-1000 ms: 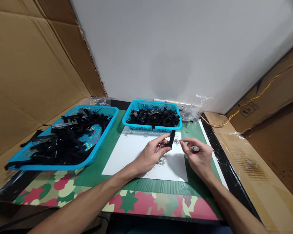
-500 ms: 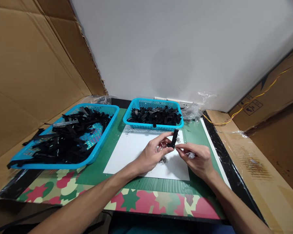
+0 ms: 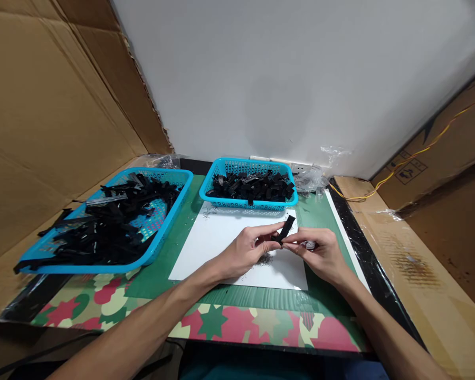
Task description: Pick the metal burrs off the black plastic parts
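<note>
Between the thumb and fingers of my left hand is a small black plastic part, tilted with its upper end leaning right. My right hand is closed beside it, its thumb and forefinger pinched at the part's lower end. A small whitish, crumpled-looking item sits in the curled fingers of my right hand. Whatever lies at the right fingertips is too small to make out. Beneath both hands is a white sheet, with a pile of tiny dark bits on it.
A large blue basket of long black parts stands at the left. A smaller blue basket of black pieces stands at the back. Clear plastic bags and a yellow wire lie behind at right. Cardboard walls both sides.
The black part has tipped from nearly upright to leaning right. My right hand has moved slightly left, closer against the part's lower end.
</note>
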`<state>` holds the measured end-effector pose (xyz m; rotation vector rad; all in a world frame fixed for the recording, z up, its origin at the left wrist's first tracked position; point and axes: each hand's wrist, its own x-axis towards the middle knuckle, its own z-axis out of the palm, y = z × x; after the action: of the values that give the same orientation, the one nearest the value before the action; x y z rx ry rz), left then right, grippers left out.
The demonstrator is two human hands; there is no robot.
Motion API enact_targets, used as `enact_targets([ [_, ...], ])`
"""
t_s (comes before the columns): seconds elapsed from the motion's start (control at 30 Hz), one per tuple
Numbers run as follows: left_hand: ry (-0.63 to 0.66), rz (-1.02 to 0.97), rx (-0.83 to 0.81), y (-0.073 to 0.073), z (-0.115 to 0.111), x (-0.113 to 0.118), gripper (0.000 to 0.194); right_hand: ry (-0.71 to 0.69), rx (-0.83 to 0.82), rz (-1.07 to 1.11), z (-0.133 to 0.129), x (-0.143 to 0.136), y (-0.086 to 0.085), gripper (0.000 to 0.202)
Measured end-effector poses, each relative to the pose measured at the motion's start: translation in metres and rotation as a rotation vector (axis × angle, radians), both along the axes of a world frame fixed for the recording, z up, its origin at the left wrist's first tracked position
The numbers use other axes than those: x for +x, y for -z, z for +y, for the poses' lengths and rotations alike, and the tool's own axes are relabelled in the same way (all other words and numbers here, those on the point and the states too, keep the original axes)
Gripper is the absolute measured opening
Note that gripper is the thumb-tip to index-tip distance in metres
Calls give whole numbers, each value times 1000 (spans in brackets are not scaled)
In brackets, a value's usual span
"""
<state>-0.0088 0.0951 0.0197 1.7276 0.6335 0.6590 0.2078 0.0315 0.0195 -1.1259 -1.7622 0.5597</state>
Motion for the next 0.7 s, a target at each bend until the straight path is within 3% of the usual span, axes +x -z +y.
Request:
enact_targets([
  [0.3, 138, -39, -96, -3, 0, 1, 51, 15, 101, 0, -1, 2, 0, 8],
  [0.43, 137, -53, -193, 1, 1, 2, 54, 53, 38, -33, -2, 6, -2, 14],
  [0.7, 90, 27, -61, -3, -1, 2, 51, 41, 174, -108, 3, 16, 6, 17],
])
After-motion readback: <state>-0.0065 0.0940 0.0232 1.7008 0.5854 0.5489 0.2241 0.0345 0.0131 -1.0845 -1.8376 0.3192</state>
